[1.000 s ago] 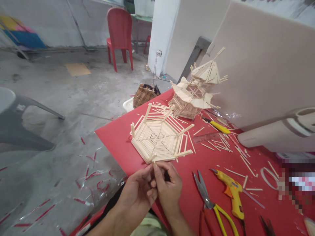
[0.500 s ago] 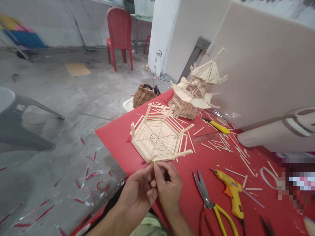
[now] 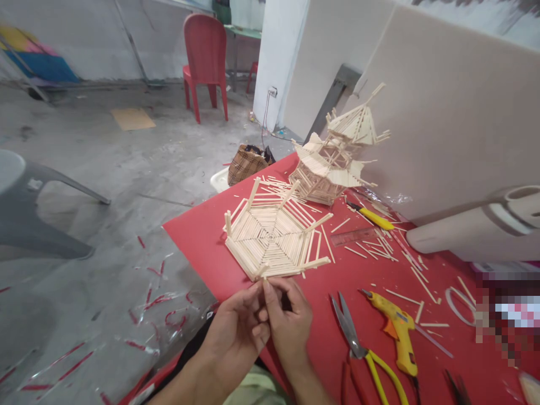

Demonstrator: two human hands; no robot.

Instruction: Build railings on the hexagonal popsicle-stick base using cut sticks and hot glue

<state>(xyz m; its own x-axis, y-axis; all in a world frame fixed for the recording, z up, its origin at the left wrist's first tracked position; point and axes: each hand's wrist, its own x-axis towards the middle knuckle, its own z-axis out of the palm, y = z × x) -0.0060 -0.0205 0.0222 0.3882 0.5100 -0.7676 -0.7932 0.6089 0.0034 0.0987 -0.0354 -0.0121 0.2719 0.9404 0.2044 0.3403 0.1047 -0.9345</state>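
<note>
A flat, many-sided base of pale wooden sticks (image 3: 270, 236) lies on the red tabletop, its sticks laid in rings round the centre. Short stick posts rise from its corners. At the near corner, a post (image 3: 263, 270) stands right at my fingertips. My right hand (image 3: 291, 318) pinches the lower end of this post between thumb and index finger. Beside it, my left hand (image 3: 240, 323) has its thumb and fingertips pressed to the same spot, with the other fingers curled. The exact grip is partly hidden by the fingers.
A stick pagoda model (image 3: 333, 157) stands at the back. On the right lie scissors (image 3: 354, 337), a yellow glue gun (image 3: 396, 326), a yellow cutter (image 3: 373, 215), a clear ruler (image 3: 354, 236) and loose sticks (image 3: 379, 247). A large cardboard tube (image 3: 455, 230) lies beyond.
</note>
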